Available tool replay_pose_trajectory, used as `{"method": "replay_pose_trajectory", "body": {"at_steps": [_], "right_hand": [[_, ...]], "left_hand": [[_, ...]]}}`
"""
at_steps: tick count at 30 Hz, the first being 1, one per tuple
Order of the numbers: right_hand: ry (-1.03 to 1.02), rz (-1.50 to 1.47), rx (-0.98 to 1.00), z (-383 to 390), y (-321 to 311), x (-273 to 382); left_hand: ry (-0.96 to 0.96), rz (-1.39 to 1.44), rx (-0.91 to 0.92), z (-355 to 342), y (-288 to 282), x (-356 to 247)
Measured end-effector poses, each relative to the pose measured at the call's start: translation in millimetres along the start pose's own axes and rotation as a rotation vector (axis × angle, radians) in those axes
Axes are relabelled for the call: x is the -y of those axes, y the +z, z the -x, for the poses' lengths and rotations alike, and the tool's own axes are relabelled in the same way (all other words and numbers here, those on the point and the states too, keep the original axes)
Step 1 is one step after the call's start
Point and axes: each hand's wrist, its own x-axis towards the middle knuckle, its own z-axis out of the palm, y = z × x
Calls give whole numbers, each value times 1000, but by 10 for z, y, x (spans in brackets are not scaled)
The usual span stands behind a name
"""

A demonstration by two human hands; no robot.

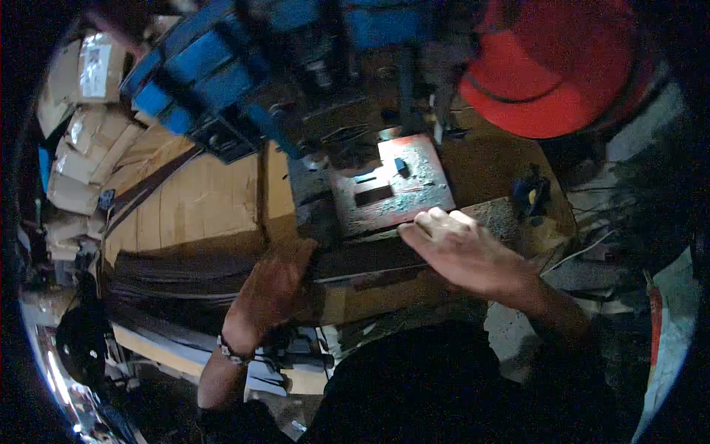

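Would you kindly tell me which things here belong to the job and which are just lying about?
Likely in use: lit plate, with the right hand at its near edge; small dark block on it; blue machine beyond.

Probably just lying about: taped boxes at far left; large cardboard.

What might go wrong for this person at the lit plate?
The right hand is close beside the lit plate, whose surface looks rough and speckled, so skin might get scraped. The left hand is in shadow and could bump something unseen. The wrist band on that arm might snag.
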Motion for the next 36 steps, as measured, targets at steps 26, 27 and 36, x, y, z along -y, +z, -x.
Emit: {"method": "replay_pose_trajectory", "body": {"at_steps": [26, 27, 36], "right_hand": [[1151, -361, -665, 1168, -270, -1069], [1175, -360, -674, 1162, -158, -1132], [909, -367, -865, 1089, 798, -1525]], "left_hand": [[-265, 919, 76, -1050, -401, -503], [-239, 920, 82, -1047, -372, -493], [-463, 1418, 71, -894, -185, -467]]}}
